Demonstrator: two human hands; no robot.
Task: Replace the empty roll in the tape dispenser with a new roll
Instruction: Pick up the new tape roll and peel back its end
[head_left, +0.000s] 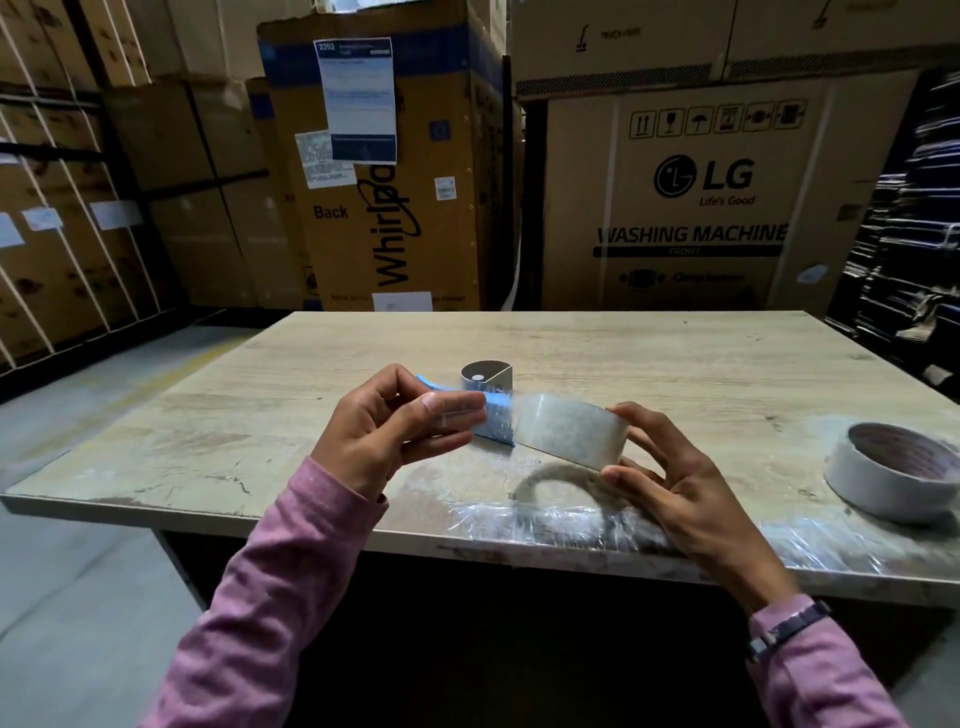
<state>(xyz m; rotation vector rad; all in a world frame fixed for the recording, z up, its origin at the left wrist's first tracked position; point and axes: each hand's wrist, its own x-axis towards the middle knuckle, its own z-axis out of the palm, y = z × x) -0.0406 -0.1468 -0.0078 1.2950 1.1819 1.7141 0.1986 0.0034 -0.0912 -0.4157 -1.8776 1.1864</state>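
Note:
My right hand (670, 488) holds a roll of clear tape (576, 431) above the table, thumb and fingers around its right side. A strip of clear tape runs from the roll leftward to my left hand (384, 431), whose thumb and fingers pinch the strip's free end (457, 410). Behind the strip, on the table, lies the tape dispenser (488, 382): a grey metal body with a round dark side and a blue handle. Part of the dispenser shows through the clear strip.
A wider white tape roll (893, 473) lies flat at the table's right edge. The wooden table (675, 358) has clear plastic film along its near edge. Large cardboard appliance boxes (691, 197) stand behind the table, with concrete floor to the left.

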